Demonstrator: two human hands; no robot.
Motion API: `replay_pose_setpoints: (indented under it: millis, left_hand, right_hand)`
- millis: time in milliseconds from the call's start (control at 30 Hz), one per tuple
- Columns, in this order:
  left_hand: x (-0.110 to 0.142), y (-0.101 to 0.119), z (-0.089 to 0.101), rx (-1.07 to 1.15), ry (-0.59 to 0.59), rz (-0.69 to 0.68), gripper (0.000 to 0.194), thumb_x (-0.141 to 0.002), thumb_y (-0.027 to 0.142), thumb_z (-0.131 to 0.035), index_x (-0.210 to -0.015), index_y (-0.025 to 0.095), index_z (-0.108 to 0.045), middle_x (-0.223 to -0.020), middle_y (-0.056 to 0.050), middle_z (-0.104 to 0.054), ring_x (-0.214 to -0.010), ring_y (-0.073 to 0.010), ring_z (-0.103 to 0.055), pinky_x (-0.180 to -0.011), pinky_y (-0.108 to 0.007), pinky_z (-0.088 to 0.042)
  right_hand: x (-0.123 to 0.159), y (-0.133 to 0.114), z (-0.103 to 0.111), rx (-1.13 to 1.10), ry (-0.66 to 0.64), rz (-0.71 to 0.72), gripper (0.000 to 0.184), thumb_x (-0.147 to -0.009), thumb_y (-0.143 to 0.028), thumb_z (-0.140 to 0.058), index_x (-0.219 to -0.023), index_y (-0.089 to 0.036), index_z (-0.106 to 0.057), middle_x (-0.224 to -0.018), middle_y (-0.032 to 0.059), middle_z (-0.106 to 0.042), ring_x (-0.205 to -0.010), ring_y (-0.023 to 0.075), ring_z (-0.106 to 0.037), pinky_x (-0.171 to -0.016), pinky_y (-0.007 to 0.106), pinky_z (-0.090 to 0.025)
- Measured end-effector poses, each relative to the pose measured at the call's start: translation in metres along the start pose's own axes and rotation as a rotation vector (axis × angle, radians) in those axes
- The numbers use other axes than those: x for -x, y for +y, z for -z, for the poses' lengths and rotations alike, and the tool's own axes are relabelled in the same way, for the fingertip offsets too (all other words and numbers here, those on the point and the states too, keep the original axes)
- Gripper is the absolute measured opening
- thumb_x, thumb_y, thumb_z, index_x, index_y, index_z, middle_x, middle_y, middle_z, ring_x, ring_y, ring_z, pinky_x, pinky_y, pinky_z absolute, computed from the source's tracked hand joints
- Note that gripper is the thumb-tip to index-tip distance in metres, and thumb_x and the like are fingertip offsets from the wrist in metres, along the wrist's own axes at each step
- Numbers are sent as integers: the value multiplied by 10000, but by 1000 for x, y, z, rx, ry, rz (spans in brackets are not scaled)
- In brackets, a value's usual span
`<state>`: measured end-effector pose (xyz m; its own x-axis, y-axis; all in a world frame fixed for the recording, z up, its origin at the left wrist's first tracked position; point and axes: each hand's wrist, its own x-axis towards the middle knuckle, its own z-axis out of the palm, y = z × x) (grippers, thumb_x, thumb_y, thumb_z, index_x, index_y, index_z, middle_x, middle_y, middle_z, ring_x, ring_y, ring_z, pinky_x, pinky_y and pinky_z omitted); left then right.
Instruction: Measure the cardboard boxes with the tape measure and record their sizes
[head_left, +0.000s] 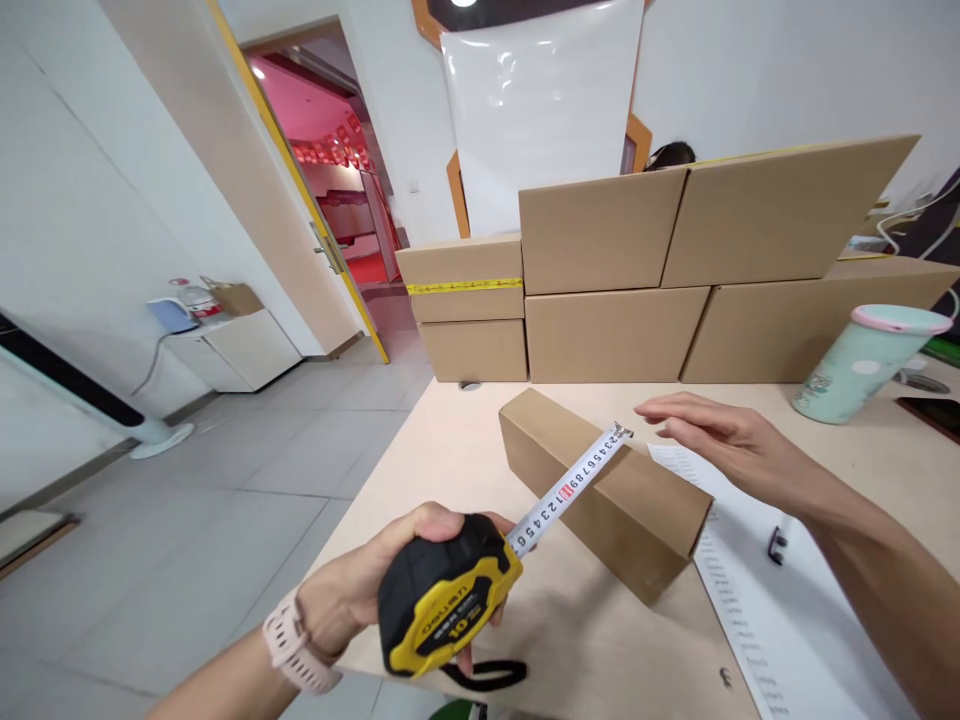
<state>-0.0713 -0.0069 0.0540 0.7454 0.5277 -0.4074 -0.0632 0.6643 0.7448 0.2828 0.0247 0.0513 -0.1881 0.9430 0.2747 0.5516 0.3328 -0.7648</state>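
My left hand [420, 540] is wrapped round a black and yellow tape measure [457, 600]. A stretch of its white blade [551, 505] runs out over a long cardboard box [615, 490], and the metal end hook lies near the box's far long edge. A black wrist strap [487, 675] hangs below the tape measure case. My right hand [712, 430] hovers just right of the hook, fingers stretched out and holding nothing. Beneath my right arm lies a printed paper sheet [795, 610] with a small black clip [777, 546] on it.
Cardboard boxes [615, 335] are stacked in two rows along the table's back. A mint green tumbler [866, 365] stands at the right, near a dark phone [934, 415]. The table's [420, 450] left edge drops to a tiled floor. Behind the boxes, the top of a person's head [671, 155] shows.
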Motion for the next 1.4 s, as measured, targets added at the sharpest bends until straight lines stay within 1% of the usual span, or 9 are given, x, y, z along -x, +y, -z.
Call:
replay_pose_setpoints:
  millis: [133, 300, 467, 600, 767, 867, 967, 1167, 1400]
  left_hand:
    - [-5, -1, 5, -6, -23, -4, 520, -758, 476, -570, -1157, 153, -652, -964, -117, -672, -859, -271, -632, -657, -380, -543]
    - [-9, 0, 14, 51, -80, -41, 639, -789, 544, -573, -1274, 129, -601, -1038, -150, -678, -849, -263, -646, -646, -374, -571]
    - [2, 2, 15, 6, -12, -335, 585, -810, 494, -608, -1276, 141, -613, -1213, -177, -648, -894, -298, -655, -655, -408, -586]
    - [4, -12, 19, -98, 102, -556, 479, -789, 466, -670, -1162, 165, -683, -1128, -146, -700, -737, -255, -678, -600, -375, -585]
    - [-5, -47, 1, -93, 331, -739, 606, -731, 567, -693, -1180, 161, -657, -1093, -165, -704, -885, -321, -650, -545, -338, -554]
    - [-6, -67, -18, 26, 509, -781, 658, -689, 632, -694, -1166, 180, -657, -1104, -155, -698, -961, -355, -627, -530, -334, -539]
    - [-4, -78, -30, 102, 635, -768, 683, -658, 673, -691, -1148, 197, -662, -1101, -142, -698, -978, -366, -621, -509, -330, -529]
    - [-1, -79, -34, 133, 683, -780, 648, -649, 646, -710, -1104, 186, -685, -1054, -142, -710, -905, -341, -644, -502, -328, -543]
    - [-4, -71, -31, 173, 737, -837, 623, -628, 627, -741, -1037, 158, -714, -935, -135, -735, -690, -284, -649, -436, -326, -501]
  right_hand:
    - [-27, 10, -22, -289, -88, -41, 329, -826, -547, -633, -956, -281, -776, -1083, 72, -695, -1007, 244, -635, -892, 360, -496]
    - [-32, 28, -37, -430, -41, -11, 269, -771, -517, -712, -819, -267, -798, -937, 59, -681, -903, 203, -627, -864, 340, -484]
    - [-29, 38, -43, -443, -28, 3, 267, -781, -510, -705, -812, -262, -798, -930, 63, -681, -903, 207, -615, -820, 333, -479]
    - [-29, 47, -53, -469, 27, 30, 294, -775, -530, -698, -820, -256, -795, -904, 68, -688, -879, 211, -612, -770, 332, -482]
    - [-22, 51, -70, -568, 169, -88, 356, -730, -583, -708, -802, -243, -785, -938, 55, -694, -796, 186, -611, -663, 288, -472]
    - [-17, 48, -78, -631, 214, -169, 360, -722, -588, -710, -795, -241, -777, -930, 35, -691, -726, 163, -594, -623, 275, -455]
    - [-15, 46, -80, -642, 197, -161, 353, -721, -580, -716, -782, -237, -770, -916, 31, -684, -716, 157, -583, -629, 272, -450]
    - [-12, 45, -73, -599, 124, -96, 332, -800, -556, -654, -827, -252, -785, -965, 48, -672, -762, 164, -589, -650, 277, -463]
    - [-13, 48, -62, -590, 18, 18, 226, -779, -483, -713, -869, -297, -805, -923, 64, -672, -871, 199, -626, -773, 329, -500]
